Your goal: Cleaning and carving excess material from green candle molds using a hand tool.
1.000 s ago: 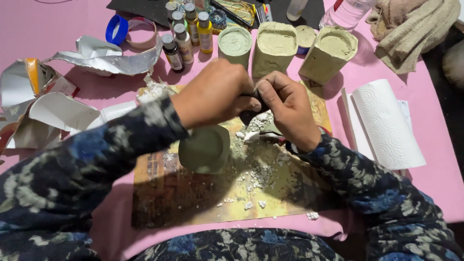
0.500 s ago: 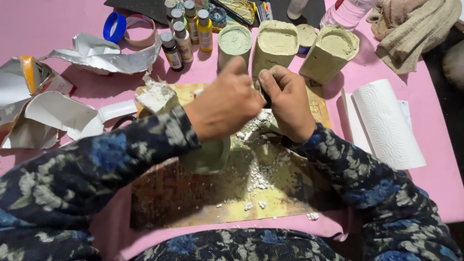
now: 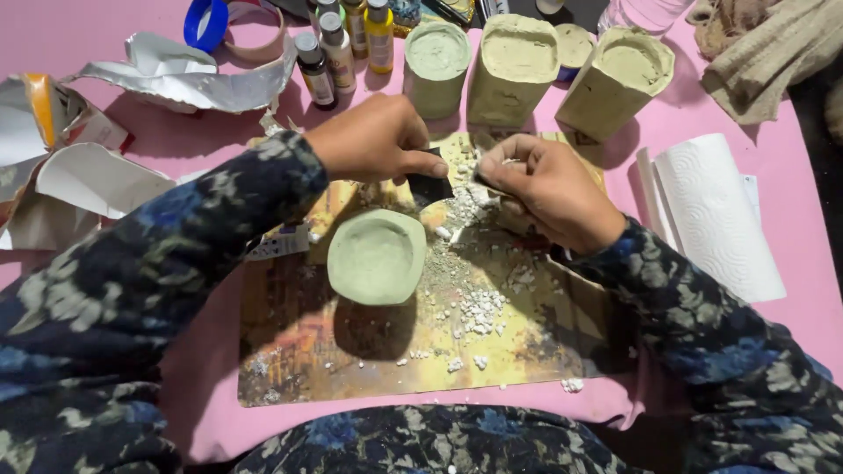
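Centrally, left hand grip clamped on dark square scrap; right hand grip pinched on crumbly white lump.

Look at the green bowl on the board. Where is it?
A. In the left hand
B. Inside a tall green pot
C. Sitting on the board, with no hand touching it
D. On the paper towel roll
C: the bowl sits alone on the board, while the left hand and right hand pinch a small dark piece above it.

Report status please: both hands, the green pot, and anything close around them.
Left hand pinches a dark piece; right hand closed on something small, unclear. Green pot stands free on the board. White crumbs beside it.
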